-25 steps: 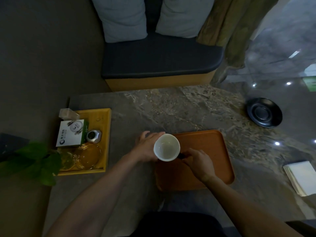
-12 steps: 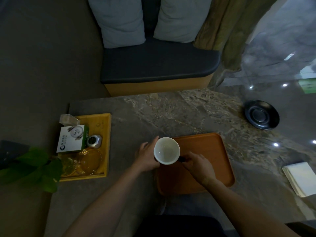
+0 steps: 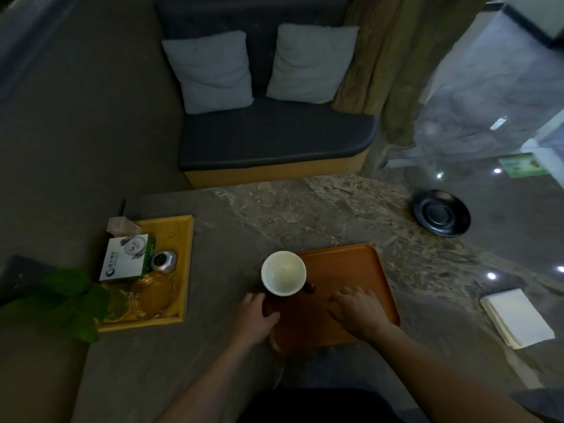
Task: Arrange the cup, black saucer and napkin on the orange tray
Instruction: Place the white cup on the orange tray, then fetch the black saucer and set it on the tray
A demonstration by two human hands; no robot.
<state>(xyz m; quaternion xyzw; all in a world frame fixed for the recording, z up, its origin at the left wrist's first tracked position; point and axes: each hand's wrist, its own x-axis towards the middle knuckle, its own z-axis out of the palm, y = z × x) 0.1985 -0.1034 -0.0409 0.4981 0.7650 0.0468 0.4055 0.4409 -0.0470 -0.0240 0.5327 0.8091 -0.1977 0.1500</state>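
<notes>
The white cup (image 3: 283, 273) stands upright and empty on the far left corner of the orange tray (image 3: 360, 267), its dark handle pointing right. My left hand (image 3: 256, 315) lies just below the cup at the tray's left rim, fingers loosely apart and off the cup. Spread palm-down over the tray's middle is my right hand (image 3: 357, 309), holding nothing. The black saucer (image 3: 442, 213) sits on the table at the far right. A folded white napkin (image 3: 515, 322) lies at the right, near the table's edge.
A yellow tray (image 3: 183, 239) at the left holds a white-green box, a small metal pot and glass dishes. A green plant (image 3: 61, 300) overhangs the left side. Behind the marble table stands a bench (image 3: 274, 141) with two cushions.
Both hands have let go of the cup and drawn back toward me. The cup now stands alone on the tray's far left corner. The camera has tilted up.
</notes>
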